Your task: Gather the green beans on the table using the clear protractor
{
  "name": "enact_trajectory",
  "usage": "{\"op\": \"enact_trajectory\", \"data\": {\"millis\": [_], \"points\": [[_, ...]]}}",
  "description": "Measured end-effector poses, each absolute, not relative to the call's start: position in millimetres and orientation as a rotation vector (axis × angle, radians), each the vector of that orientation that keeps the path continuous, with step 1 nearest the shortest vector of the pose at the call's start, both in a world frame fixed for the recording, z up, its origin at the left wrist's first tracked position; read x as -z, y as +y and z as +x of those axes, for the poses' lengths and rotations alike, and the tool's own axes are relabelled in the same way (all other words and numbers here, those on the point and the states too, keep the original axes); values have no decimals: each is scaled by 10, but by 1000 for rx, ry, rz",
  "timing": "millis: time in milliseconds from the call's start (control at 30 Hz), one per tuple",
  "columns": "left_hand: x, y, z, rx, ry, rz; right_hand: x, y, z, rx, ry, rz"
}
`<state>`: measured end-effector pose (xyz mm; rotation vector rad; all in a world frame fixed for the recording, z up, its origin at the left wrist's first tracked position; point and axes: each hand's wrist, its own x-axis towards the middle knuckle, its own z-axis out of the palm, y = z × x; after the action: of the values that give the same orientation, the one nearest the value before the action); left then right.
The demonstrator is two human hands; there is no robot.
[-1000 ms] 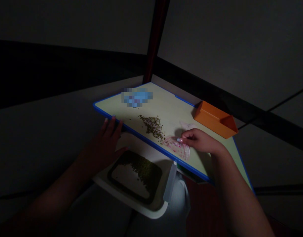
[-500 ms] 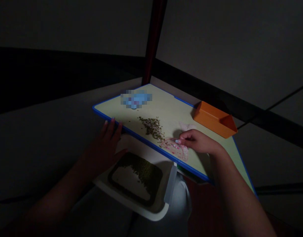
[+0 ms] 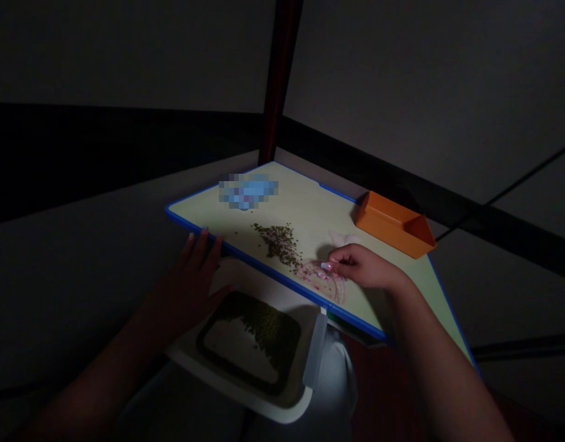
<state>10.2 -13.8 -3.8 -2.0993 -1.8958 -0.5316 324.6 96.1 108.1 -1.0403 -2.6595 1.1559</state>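
On the right hand, fingers pinched together rest on pink-flecked film; a slanting strip of green beans lies up-left, between them and the left hand

The left hand is being held open, its fingers being spread and pointed forward — while the right hand is being curled inward, its fingertips being drawn close together — the right forearm being angled in from the lower right.
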Motion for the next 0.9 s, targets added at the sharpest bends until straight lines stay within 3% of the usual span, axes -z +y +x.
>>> {"op": "enact_trajectory", "data": {"millis": [900], "points": [[62, -138, 77, 537, -1898, -2096, -1078, 944, 3238, -1156, -2621, -998]]}}
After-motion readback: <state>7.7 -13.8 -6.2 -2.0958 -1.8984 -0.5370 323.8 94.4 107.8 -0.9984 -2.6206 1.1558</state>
